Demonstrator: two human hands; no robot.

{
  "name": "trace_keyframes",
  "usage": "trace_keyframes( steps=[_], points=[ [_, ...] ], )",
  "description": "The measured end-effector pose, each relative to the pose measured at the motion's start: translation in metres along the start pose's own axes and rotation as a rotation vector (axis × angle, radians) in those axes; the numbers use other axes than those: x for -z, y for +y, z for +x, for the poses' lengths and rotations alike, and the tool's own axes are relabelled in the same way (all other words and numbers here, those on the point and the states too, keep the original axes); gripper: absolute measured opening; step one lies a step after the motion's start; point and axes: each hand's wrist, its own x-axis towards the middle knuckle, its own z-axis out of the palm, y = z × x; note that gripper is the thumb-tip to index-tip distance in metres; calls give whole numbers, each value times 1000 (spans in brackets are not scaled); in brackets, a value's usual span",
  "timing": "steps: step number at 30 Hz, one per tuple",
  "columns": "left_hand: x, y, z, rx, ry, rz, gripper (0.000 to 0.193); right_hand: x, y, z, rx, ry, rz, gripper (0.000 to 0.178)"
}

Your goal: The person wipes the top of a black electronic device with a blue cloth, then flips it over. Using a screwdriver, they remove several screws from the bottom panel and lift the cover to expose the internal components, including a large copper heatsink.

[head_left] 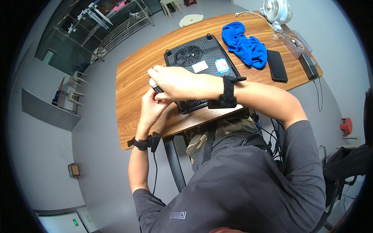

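Observation:
An induction cooker [208, 54], black and flat, lies upside down on the wooden table, its round fan grille and small feet facing up. Over its near left corner reaches my right hand [176, 82], fingers curled round a small object with a white end and a black patterned side [155, 86]; its kind is not clear. Just below, my left hand [151, 106] is closed, fingertips pinched against the underside of the right hand. Whatever lies between those fingertips is hidden. Both wrists wear black straps with small devices.
A crumpled blue cloth [244, 44] lies right of the cooker, beside a black phone [276, 66]. Farther right are a black power adapter [308, 66], a clear plastic tray [293, 42] and a white fan [276, 11]. The wooden table's [130, 89] left edge is near my left hand.

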Motion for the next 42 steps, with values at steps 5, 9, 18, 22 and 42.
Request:
trace_keyframes(
  steps=[5, 9, 18, 22, 42],
  points=[
    [-6, 1, 1, -82, 77, -20, 33, -4, 4, 7, 36, -31, 100, 34],
    [0, -3, -2, -89, 17, -29, 27, 0, 2, 6, 24, -59, 141, 34],
    [4, -2, -2, -17, 6, 77, 31, 2, -3, 0, 18, 14, -68, 40],
    [-2, 5, 0, -8, 43, 31, 31, 3, -2, -1, -33, -29, 56, 38],
    [-5, -5, -1, -121, 79, 80, 30, -6, 2, -1, 4, -9, 84, 42]
  ],
)
